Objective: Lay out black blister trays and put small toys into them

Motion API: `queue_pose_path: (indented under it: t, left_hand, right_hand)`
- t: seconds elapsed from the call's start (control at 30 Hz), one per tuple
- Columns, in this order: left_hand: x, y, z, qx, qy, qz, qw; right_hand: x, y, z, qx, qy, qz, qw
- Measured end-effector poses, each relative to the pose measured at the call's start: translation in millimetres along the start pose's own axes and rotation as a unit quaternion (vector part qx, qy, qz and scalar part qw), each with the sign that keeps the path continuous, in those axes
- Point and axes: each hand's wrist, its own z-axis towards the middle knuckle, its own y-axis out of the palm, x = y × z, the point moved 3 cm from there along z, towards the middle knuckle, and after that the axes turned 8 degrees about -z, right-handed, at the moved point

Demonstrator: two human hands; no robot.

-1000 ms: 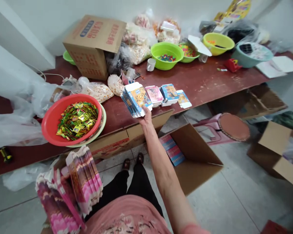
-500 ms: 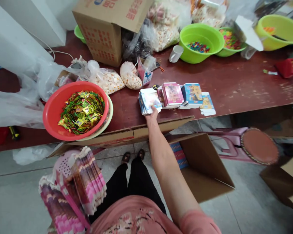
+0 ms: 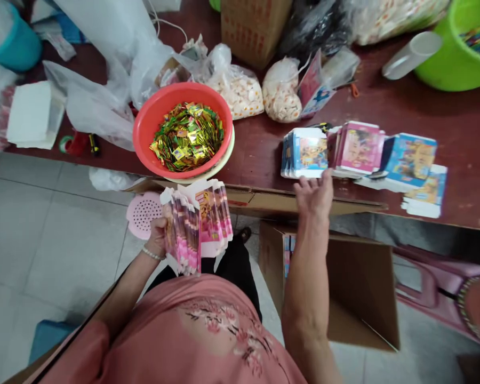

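My left hand (image 3: 159, 233) is closed on a thick stack of flattened pink cartons (image 3: 186, 234), held in front of my belly with part of the stack fanned out to the right. My right hand (image 3: 315, 193), palm up with fingers spread, is just off the table edge and holds nothing. Its fingertips are close to a stack of blue cartons (image 3: 312, 152) on the table. Right of that stack lie pink cartons (image 3: 360, 148), then more blue cartons (image 3: 412, 160) overlapping one another.
A red basin (image 3: 144, 128) of shiny green-gold packets stands left on the table (image 3: 260, 154). Behind are knotted bags (image 3: 282, 90), a white mug (image 3: 412, 55) and a green basin (image 3: 444, 66). Below the edge are an open cardboard box (image 3: 360, 298) and a pink stool (image 3: 424, 282).
My right hand has let go of the blue carton stack and drawn back, opening. My left hand has brought the pink cartons up and in front of me. The view has turned left.
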Motion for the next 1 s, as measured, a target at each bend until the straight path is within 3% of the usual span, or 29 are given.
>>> queue_pose_path:
  t: [0.17, 0.27, 0.4, 0.6, 0.83, 1.0]
  left_hand:
    - [-17, 28.5, 23, -0.042, -0.106, 0.03, 0.993]
    - [-26, 46.0, 27, -0.061, -0.181, 0.064, 0.98]
    - [-36, 56.9, 31, -0.076, -0.219, 0.08, 0.97]
    - [-45, 54.3, 34, -0.099, -0.278, 0.086, 0.951]
    - [-42, 56.6, 43, -0.095, -0.278, 0.074, 0.953]
    - [-36, 52.9, 47, -0.09, -0.325, 0.067, 0.939]
  right_hand:
    - [36, 37, -151, -0.158, 0.167, -0.009, 0.973]
    - [43, 54, -197, -0.257, 0.197, 0.025, 0.946]
    - [31, 40, -206, -0.231, 0.16, 0.039, 0.959]
    - [29, 21, -217, -0.167, 0.14, -0.003, 0.976]
    - [50, -3, -228, -0.126, 0.164, 0.057, 0.977]
    - [79, -44, -241, -0.003, 0.189, 0.132, 0.973]
